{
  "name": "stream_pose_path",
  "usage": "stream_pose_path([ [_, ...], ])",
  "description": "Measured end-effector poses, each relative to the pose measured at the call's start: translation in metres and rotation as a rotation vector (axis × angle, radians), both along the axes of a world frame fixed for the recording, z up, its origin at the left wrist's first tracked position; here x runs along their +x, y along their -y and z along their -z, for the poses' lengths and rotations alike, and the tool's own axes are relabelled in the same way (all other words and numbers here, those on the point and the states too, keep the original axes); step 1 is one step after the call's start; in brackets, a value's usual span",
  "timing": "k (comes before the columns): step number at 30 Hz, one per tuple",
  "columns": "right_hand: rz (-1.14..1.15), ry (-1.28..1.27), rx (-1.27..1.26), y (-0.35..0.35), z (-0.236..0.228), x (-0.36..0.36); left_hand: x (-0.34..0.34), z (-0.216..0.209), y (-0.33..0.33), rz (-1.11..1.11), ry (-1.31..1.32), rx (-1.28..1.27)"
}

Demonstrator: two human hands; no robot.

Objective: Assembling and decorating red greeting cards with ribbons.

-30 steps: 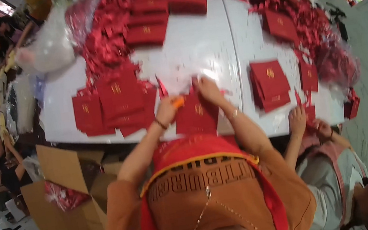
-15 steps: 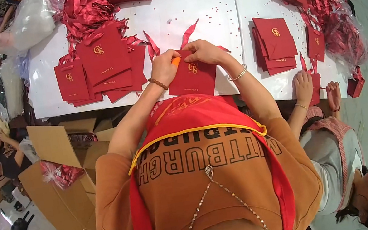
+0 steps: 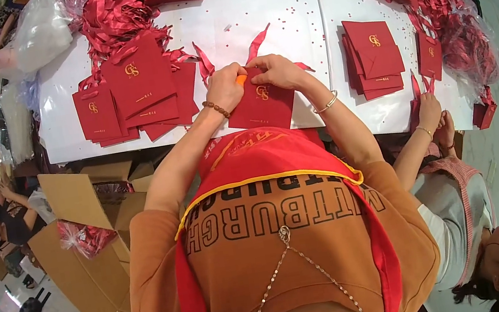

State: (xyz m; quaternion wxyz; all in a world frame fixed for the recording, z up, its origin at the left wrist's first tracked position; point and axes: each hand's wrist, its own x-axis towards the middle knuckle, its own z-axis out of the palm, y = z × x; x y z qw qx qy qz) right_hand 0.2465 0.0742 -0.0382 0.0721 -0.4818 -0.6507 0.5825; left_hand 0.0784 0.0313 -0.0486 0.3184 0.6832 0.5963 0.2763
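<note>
A flat red paper bag (image 3: 262, 111) with gold print lies in front of me at the table's near edge. My left hand (image 3: 226, 91) is closed at its upper left corner, around a small orange object (image 3: 241, 79) whose kind I cannot make out. With fingers bent and pinched, my right hand (image 3: 279, 73) grips the bag's top edge. Red ribbon ends (image 3: 258, 41) stick up beyond both hands. Exactly what the fingertips pinch is hidden.
Stacks of red bags (image 3: 139, 78) lie at left beside a heap of red ribbons (image 3: 113, 17); another stack (image 3: 374, 54) lies at right. A co-worker's hands (image 3: 432, 114) handle ribbon at the right edge. An opened cardboard box (image 3: 78, 268) stands lower left.
My hands stay at the bag's top edge, with hardly any shift. The co-worker's hands at the right have come together around the ribbon.
</note>
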Motion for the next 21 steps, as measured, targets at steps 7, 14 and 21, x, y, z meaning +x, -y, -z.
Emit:
stream_pose_path([
  [7,0.000,-0.062,0.053,0.005,0.005,-0.004,0.012,-0.008,0.002,-0.049,-0.063,0.010],
  [14,-0.012,-0.075,0.015,0.006,-0.003,-0.003,-0.010,-0.028,-0.008,-0.089,0.311,-0.534],
  [21,-0.098,0.372,0.775,0.032,-0.020,-0.016,-0.029,-0.014,-0.036,0.191,-0.371,-0.044],
])
